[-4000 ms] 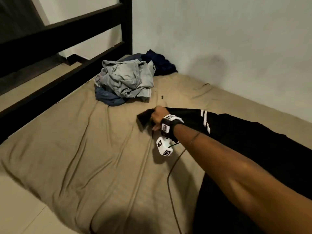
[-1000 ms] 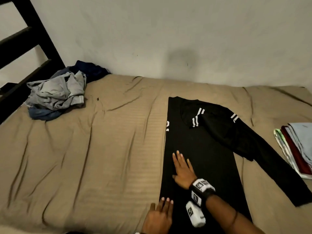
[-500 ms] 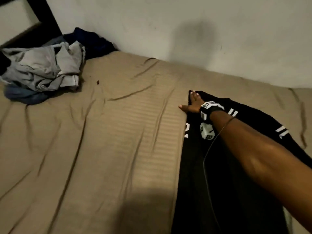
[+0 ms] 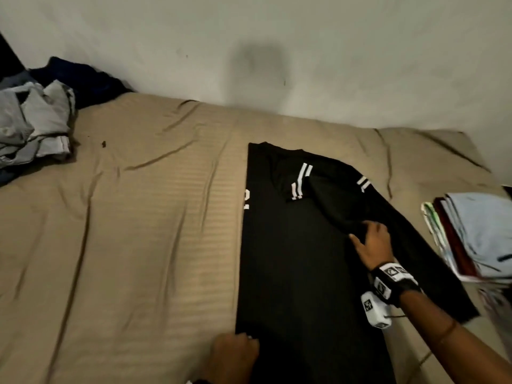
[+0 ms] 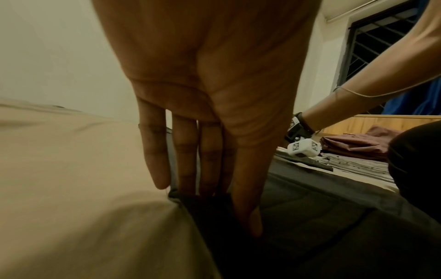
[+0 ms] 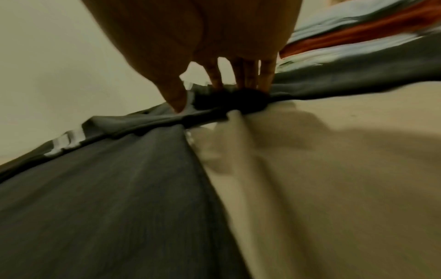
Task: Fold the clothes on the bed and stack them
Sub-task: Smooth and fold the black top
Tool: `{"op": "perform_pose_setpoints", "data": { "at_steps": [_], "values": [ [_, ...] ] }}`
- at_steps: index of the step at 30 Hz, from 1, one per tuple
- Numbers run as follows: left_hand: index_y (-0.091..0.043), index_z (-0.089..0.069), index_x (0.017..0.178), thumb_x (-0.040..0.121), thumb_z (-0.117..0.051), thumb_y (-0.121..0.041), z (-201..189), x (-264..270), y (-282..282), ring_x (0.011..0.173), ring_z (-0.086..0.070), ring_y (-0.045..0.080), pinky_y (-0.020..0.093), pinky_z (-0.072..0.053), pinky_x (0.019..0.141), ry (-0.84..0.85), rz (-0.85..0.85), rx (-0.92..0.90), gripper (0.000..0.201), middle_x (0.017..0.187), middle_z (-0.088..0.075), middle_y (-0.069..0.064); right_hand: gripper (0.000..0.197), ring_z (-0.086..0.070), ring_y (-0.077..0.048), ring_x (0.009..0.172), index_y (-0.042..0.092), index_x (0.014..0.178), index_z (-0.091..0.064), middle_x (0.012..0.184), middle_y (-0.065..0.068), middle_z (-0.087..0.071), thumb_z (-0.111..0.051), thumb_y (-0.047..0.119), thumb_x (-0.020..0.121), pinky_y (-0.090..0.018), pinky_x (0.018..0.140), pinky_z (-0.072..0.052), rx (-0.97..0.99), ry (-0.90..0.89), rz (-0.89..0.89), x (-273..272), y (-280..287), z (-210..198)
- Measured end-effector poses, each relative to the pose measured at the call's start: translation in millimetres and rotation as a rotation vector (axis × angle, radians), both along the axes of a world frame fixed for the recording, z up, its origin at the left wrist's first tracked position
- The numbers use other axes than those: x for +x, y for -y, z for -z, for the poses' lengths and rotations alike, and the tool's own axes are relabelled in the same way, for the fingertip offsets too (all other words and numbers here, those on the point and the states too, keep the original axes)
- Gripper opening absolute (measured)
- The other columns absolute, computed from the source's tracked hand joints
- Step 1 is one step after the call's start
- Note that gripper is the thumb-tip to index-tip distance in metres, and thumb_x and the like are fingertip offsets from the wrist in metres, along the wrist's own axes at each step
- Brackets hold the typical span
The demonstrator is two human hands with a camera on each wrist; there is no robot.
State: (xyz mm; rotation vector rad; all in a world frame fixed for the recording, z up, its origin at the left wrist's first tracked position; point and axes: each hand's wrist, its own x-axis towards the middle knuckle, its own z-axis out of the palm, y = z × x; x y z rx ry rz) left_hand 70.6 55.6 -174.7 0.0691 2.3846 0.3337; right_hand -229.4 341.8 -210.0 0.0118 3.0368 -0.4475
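A black long-sleeved shirt (image 4: 291,259) with white sleeve stripes lies lengthwise on the tan bed sheet (image 4: 138,245), its left edge folded straight. My right hand (image 4: 360,234) is over the shirt's right side and pinches a bunched part of the sleeve (image 4: 340,206) between thumb and fingers; the right wrist view shows that hand (image 6: 210,94) on the dark cloth (image 6: 107,188). At the near left corner of the hem, my left hand (image 4: 246,339) holds the shirt's edge. Seen from the left wrist, that hand (image 5: 214,198) has its thumb on top of the fabric (image 5: 310,217) and its fingertips behind the edge.
A stack of folded clothes (image 4: 476,236) sits at the bed's right end. A heap of unfolded grey clothes (image 4: 36,126) and a dark blue garment (image 4: 83,81) lie at the far left by the wall. Wrinkled bare sheet spreads between heap and shirt.
My right hand has drawn back from the shirt's far collar end and taken hold of the sleeve. My left hand shows again at the near hem corner.
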Motion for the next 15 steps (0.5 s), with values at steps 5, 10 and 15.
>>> {"op": "perform_pose_setpoints", "data": {
  "at_steps": [5,10,15],
  "values": [
    [-0.028,-0.067,0.048,0.012,-0.096,-0.030,27,18,-14,0.027,-0.049,0.015,0.016,-0.030,0.029,-0.363,0.016,-0.053,0.047,0.040,-0.051,0.001,0.080,-0.026,-0.044,0.142,0.022,0.158,-0.025,0.156,-0.025,-0.026,-0.059,0.056,0.094,-0.055,0.116,-0.021,0.004,0.190,0.217,-4,-57,3],
    [-0.046,-0.066,0.128,0.074,-0.085,-0.039,-4,15,-15,0.093,-0.072,0.005,0.023,-0.056,0.072,-0.288,-0.097,0.028,0.057,0.121,-0.072,-0.009,0.058,-0.042,-0.047,0.128,0.013,0.145,-0.048,0.140,-0.026,-0.042,-0.066,0.035,0.094,-0.056,0.106,-0.039,0.122,0.140,0.175,-25,-64,-9],
    [-0.045,-0.036,0.153,0.094,-0.067,-0.037,-9,22,-16,0.131,-0.054,0.006,0.025,-0.045,0.102,-0.285,-0.101,0.054,0.067,0.157,-0.043,-0.013,0.036,-0.055,-0.049,0.113,0.001,0.130,-0.059,0.123,-0.031,-0.057,-0.052,0.011,0.096,-0.051,0.095,-0.047,0.046,-0.063,0.100,-33,-61,-37]
  ]
}}
